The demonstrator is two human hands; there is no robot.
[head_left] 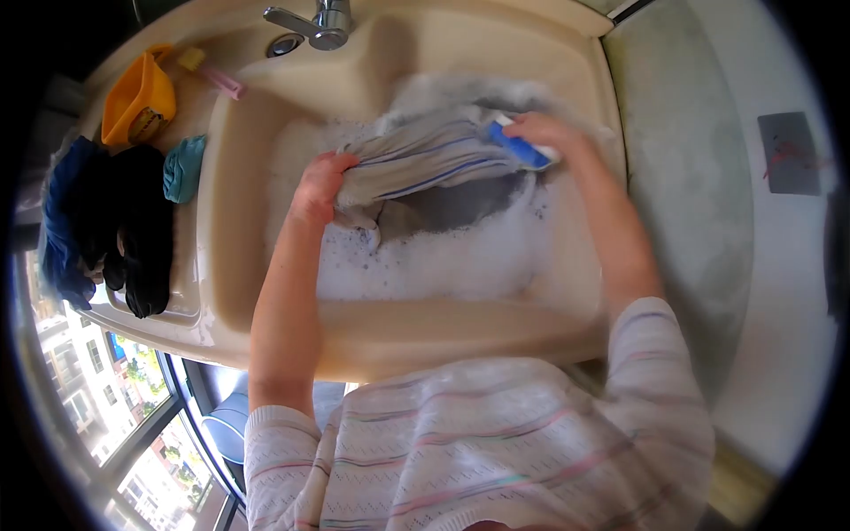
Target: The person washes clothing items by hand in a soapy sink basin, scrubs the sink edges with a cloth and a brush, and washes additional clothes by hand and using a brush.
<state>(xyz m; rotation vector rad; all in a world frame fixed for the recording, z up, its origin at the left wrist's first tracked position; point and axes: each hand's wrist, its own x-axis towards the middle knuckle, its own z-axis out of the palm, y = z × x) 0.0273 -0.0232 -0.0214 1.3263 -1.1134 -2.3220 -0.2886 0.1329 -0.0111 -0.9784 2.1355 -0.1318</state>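
Observation:
A grey-beige cloth with blue stripes (416,164), wet and bunched lengthwise, is stretched over the soapy water. My left hand (324,184) is closed on its left end, where a loose corner hangs into the suds. In my right hand (542,133) is a blue and white scrub brush (521,147), pressed against or just over the right end of the cloth; the contact itself is hidden. White suds (425,270) float around the cloth in the beige sink (398,341), with dark water showing under its middle.
A chrome faucet (329,26) stands at the back rim. On the left ledge are an orange scoop-like container (140,97), a pink-handled brush (221,81), a teal cloth (183,168), and black (142,221) and blue clothes (71,212). A wall (682,177) borders the right side.

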